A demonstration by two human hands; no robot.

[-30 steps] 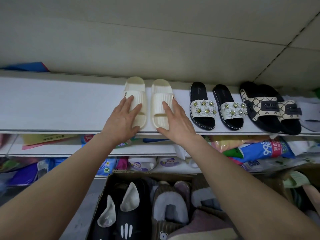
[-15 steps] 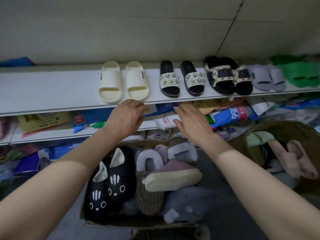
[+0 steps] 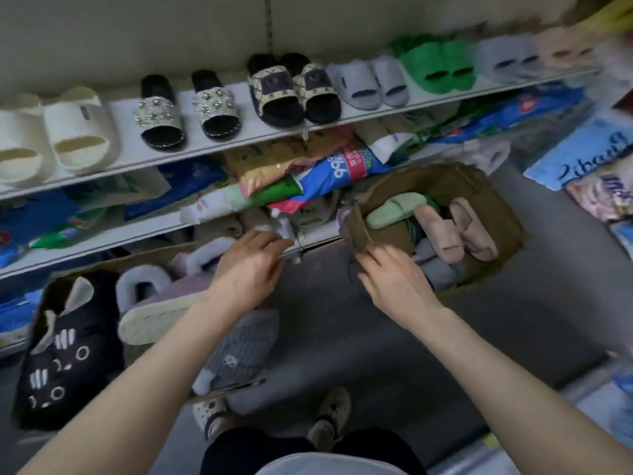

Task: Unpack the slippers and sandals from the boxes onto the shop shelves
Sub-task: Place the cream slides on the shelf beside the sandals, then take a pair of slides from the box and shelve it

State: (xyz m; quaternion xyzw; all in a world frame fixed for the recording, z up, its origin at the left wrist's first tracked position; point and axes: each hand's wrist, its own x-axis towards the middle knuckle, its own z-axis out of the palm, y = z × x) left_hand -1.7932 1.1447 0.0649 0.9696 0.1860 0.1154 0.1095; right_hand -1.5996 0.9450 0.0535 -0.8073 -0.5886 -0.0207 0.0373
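Both hands empty, fingers loosely curled, hovering low between two boxes on floor. Left hand point(image 3: 251, 269) above right edge of left box point(image 3: 113, 265), holding black cat-face slippers point(image 3: 65, 341) and fur-trimmed slippers point(image 3: 164, 296). Right hand point(image 3: 394, 279) at near-left rim of brown box point(image 3: 493, 207), holding green slipper point(image 3: 397, 209) and pink slippers point(image 3: 459, 234). Top shelf point(image 3: 246, 142) front edge: cream slides point(image 3: 51, 132), flowered sandals point(image 3: 188, 109), patterned slides point(image 3: 294, 90), grey pair point(image 3: 370, 82), green pair point(image 3: 438, 63).
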